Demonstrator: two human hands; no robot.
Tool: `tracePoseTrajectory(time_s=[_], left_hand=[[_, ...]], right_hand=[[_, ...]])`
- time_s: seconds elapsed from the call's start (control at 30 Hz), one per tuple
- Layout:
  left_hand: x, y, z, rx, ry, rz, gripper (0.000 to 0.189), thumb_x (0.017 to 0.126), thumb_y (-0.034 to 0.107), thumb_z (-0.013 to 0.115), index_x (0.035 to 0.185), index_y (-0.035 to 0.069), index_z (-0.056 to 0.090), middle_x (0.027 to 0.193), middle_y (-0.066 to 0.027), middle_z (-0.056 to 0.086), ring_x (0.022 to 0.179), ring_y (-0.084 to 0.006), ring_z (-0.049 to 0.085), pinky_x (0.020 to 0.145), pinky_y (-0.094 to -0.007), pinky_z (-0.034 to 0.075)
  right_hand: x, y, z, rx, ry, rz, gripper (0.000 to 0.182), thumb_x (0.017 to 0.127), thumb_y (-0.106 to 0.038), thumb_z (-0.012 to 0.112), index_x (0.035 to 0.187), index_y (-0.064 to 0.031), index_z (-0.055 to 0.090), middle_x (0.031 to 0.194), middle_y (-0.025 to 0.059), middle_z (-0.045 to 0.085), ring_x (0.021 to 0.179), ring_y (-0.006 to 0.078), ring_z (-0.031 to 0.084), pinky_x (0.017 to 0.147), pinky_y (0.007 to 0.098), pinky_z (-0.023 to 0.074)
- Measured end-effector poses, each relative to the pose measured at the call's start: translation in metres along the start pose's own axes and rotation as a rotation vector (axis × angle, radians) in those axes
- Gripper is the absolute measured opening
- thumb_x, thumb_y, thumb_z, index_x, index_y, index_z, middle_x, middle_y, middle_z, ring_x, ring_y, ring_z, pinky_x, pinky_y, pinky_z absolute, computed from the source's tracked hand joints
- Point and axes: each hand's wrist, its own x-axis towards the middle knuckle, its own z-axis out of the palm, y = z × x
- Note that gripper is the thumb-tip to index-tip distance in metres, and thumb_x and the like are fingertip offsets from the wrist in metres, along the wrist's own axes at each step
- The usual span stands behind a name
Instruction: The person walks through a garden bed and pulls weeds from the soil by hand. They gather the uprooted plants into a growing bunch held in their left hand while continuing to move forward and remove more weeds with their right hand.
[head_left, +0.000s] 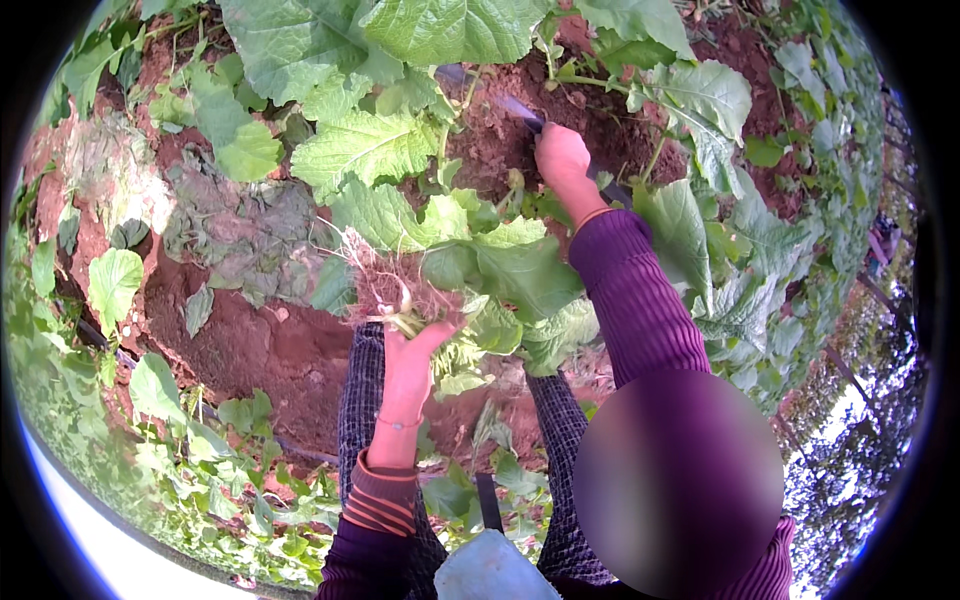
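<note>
My left hand (412, 352) is closed around the stems of a bunch of uprooted plants (386, 296), whose pale roots stick up and leftward past the fingers. Ahead and to the right, my right hand (562, 154) grips the dark handle of a bladed hand tool (529, 118). The tool's blade looks blurred and points up-left, close over the loose red soil (491, 142). Large green leaves (510, 262) lie between the two hands. Whether the blade touches the soil, I cannot tell.
Broad-leaved plants (367, 146) grow around the soil in front. Wilted leaves (240, 225) lie on the red ground at the left. A thin dark hose or pipe (300, 450) runs along the ground nearer my legs. Trees (847, 450) stand at the lower right.
</note>
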Motion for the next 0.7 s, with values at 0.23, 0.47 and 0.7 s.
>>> tracePoseTrajectory(time_s=[0.23, 0.47, 0.7], left_hand=[[0.005, -0.005, -0.005, -0.018, 0.046, 0.003, 0.044, 0.066, -0.002, 0.053, 0.109, 0.001, 0.045, 0.092, -0.0126, 0.059, 0.075, -0.0203, 0.058, 0.082, -0.0357, 0.040], [0.006, -0.007, -0.003, -0.030, 0.064, 0.010, 0.040, 0.066, 0.001, 0.055, 0.105, 0.000, 0.048, 0.091, -0.0113, 0.059, 0.076, -0.0192, 0.057, 0.082, -0.0351, 0.041], [0.006, -0.001, -0.003, -0.047, 0.056, -0.006, 0.038, 0.066, 0.003, 0.058, 0.103, 0.001, 0.049, 0.092, -0.0107, 0.059, 0.076, -0.0186, 0.057, 0.080, -0.0340, 0.040]], right_hand=[[0.023, 0.030, -0.019, 0.083, 0.505, -0.090, 0.015, 0.080, -0.011, 0.047, 0.093, -0.0061, 0.054, 0.103, 0.0168, 0.053, 0.083, 0.0352, 0.059, 0.069, 0.0439, 0.0477], [0.052, 0.059, -0.029, -0.099, 0.178, 0.015, 0.022, 0.080, -0.026, 0.052, 0.091, -0.0073, 0.055, 0.090, 0.0173, 0.060, 0.088, 0.0363, 0.057, 0.075, 0.0448, 0.0452], [0.024, 0.065, -0.016, 0.037, 0.320, -0.027, 0.020, 0.081, -0.023, 0.051, 0.092, -0.0089, 0.058, 0.092, 0.0155, 0.058, 0.086, 0.0366, 0.056, 0.075, 0.0439, 0.0448]])
